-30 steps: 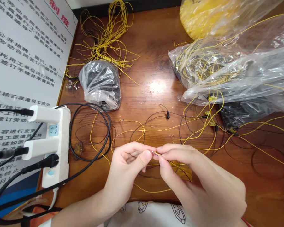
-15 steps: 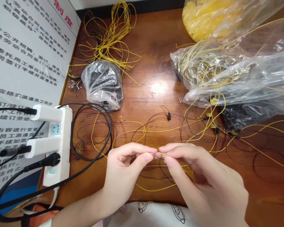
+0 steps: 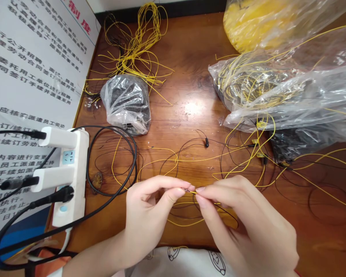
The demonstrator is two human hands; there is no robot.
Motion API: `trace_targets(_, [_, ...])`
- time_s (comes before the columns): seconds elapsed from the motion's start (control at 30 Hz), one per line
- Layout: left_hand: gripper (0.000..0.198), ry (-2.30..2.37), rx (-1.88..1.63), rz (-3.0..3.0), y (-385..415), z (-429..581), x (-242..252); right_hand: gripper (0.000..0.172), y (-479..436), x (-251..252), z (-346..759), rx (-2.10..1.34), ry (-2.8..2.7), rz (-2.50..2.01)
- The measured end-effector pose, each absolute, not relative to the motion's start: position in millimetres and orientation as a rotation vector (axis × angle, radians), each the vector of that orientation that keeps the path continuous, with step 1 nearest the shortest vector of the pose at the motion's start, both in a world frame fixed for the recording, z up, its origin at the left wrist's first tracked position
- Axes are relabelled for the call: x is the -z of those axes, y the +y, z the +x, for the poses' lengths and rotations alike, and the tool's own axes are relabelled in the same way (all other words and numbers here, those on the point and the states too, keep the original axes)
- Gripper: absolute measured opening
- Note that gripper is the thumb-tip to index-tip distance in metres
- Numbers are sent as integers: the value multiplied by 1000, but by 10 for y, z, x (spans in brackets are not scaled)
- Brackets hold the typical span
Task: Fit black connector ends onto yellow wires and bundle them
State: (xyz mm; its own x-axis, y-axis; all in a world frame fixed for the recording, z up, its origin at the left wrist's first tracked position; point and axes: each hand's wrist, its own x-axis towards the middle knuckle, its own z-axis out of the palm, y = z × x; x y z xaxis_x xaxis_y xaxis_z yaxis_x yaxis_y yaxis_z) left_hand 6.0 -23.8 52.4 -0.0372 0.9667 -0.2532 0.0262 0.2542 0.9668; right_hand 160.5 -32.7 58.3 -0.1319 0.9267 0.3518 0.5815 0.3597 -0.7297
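Note:
Both hands meet at the near middle of a wooden table (image 3: pixel 187 65). My left hand (image 3: pixel 150 215) pinches a tiny dark end piece between thumb and forefinger. Facing it, my right hand (image 3: pixel 242 219) pinches the end of a thin yellow wire (image 3: pixel 190 223), fingertip to fingertip with the left. The wire loops under both hands. Loose yellow and black wires (image 3: pixel 242 154) trail across the table just beyond the fingers.
A white power strip (image 3: pixel 70 173) with plugs and black cables lies at the left beside a printed board (image 3: pixel 25 77). A small plastic bag (image 3: pixel 126 103) of dark parts sits behind; a yellow wire tangle (image 3: pixel 132 50) lies farther back. Large clear bags (image 3: pixel 291 84) of wire fill the right.
Both hands have stayed pinched together, drifting slightly lower and right. The yellow wire loop under them has shifted a little.

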Motion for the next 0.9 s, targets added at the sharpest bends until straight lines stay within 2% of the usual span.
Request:
trace_targets(0.3, [25,1370,-1012,1027,-249,55,-523,12,-325,-544,1574,-493,-1839,-1324])
trace_targets(0.47, [18,1402,-991,1004,-253,53,-537,13,-332,-546,1580,-511,-1842,-1322])
trace_targets(0.9, [23,1337,-1002,964,-248,49,-533,19,-301,-552,1575,-577,-1768,-1293])
